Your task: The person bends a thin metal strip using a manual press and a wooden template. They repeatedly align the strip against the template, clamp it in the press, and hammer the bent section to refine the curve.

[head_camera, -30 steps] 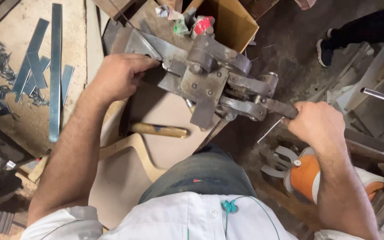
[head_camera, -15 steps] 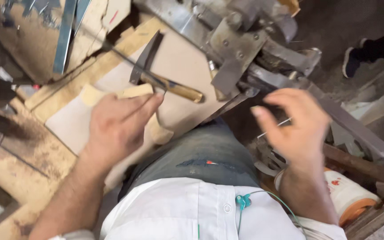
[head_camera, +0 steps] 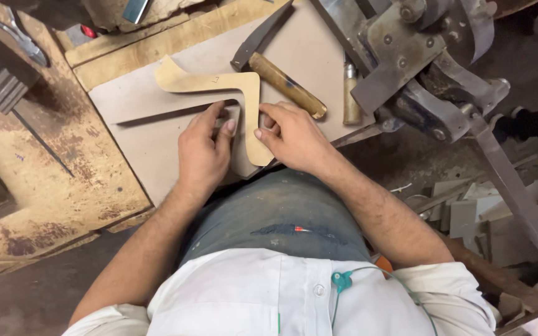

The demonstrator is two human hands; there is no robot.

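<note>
Matt cardboard template (head_camera: 244, 93) on a smooth board (head_camera: 157, 124) (hammer handle (head_camera: 286, 84) glossy wood).

No packages, labels, signs or screens visible, only bare workshop tools

You are in a metalworking workshop. A heavy steel lever machine (head_camera: 431, 68) with bolted plates stands at the table (head_camera: 51, 186), whose top is worn and rust-stained. A wooden-handled hammer (head_camera: 281, 74) lies on a flat board (head_camera: 151, 118), and metal offcuts (head_camera: 468, 211) litter the grimy floor beside you.
</note>
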